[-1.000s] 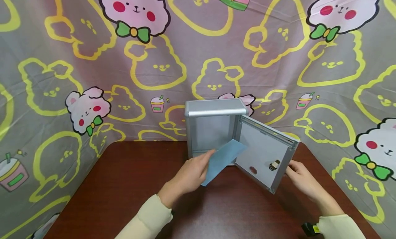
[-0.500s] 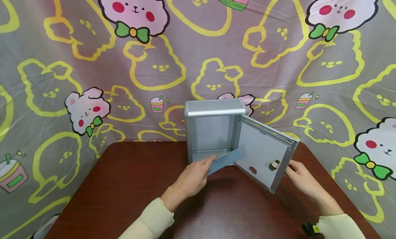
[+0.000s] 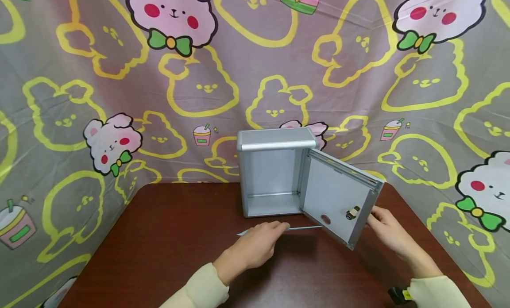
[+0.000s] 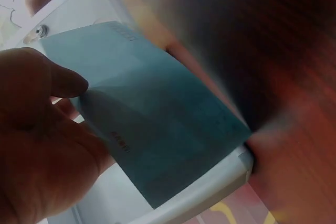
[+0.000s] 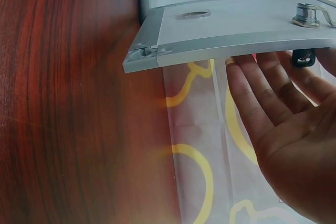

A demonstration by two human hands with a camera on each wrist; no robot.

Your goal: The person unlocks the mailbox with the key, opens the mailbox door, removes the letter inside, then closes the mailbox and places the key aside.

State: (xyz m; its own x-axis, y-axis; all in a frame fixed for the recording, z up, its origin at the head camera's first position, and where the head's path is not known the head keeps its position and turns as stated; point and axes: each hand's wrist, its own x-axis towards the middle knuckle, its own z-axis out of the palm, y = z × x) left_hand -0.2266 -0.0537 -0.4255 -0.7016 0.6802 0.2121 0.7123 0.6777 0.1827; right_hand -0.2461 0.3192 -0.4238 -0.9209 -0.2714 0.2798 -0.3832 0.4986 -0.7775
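Note:
My left hand pinches a light blue envelope between thumb and fingers. Printed postcode boxes and a short line of small red characters show on its face. In the head view the envelope lies nearly edge-on, low in front of a silver metal box. The box's door is swung out to the right, with a cam lock on its inner face. Behind the door's free edge is my right hand. Its extended fingers touch the outer face, beside a black key head.
Box and hands are over a dark red-brown wooden table. A patterned cloth with yellow outlines hangs behind and at both sides. A black strap piece shows by the right sleeve.
My left hand has come lower and slightly nearer, drawing the envelope away from the box opening and turning it from slanted to nearly flat, edge-on. The right hand and door stay still.

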